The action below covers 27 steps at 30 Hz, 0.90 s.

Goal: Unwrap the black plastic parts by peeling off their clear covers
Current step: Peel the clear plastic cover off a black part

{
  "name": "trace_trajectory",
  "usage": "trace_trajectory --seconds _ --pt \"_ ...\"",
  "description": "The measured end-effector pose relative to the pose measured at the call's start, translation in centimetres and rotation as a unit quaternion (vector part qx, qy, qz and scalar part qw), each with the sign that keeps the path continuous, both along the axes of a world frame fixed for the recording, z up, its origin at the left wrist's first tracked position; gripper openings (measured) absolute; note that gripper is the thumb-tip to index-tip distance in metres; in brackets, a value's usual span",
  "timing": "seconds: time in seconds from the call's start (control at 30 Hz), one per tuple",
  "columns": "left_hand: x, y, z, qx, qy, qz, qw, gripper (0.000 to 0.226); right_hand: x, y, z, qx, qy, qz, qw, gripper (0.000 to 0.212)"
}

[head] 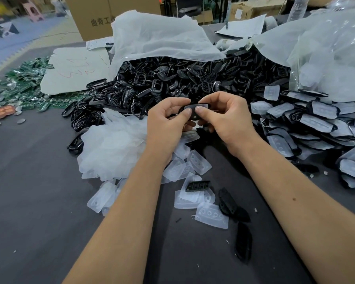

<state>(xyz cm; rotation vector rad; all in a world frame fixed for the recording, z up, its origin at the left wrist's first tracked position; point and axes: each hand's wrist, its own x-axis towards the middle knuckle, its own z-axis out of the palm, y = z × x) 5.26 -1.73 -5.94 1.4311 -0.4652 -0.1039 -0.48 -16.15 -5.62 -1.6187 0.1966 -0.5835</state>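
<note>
Grey table cluttered; left hand, right hand both pinching black part.

The heap of plastic frames at centre is glossy black. Loose covers below it are frosted, milky clear. The bag above is translucent white. Circuit boards at left are green. The tabletop is dark grey; the carton at top is brown.

Workshop: bulk parts heap, cartons
</note>
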Motion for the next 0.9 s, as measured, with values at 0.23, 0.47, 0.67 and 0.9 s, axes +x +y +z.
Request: trace_trajectory --seconds 0.23,0.47,0.67,0.9 --pt "-0.1 0.0 0.2 -0.003 0.013 0.016 1.000 0.015 0.1 0.0 -0.2 0.005 -0.007 -0.015 1.000 0.020" --pt "-0.1 -0.1 0.2 -0.015 0.028 0.034 0.999 0.018 0.2 0.7 -0.3 -0.147 -0.030 -0.140 0.979 0.015" --pt "-0.1 0.0 0.2 -0.031 0.029 0.026 0.999 0.017 0.1 1.0 -0.2 -0.164 -0.019 -0.151 0.975 0.010" --pt "-0.3 -0.1 0.3 -0.025 0.022 0.023 0.999 0.014 -0.1 1.3 0.1 -0.199 -0.045 -0.168 0.964 0.007"
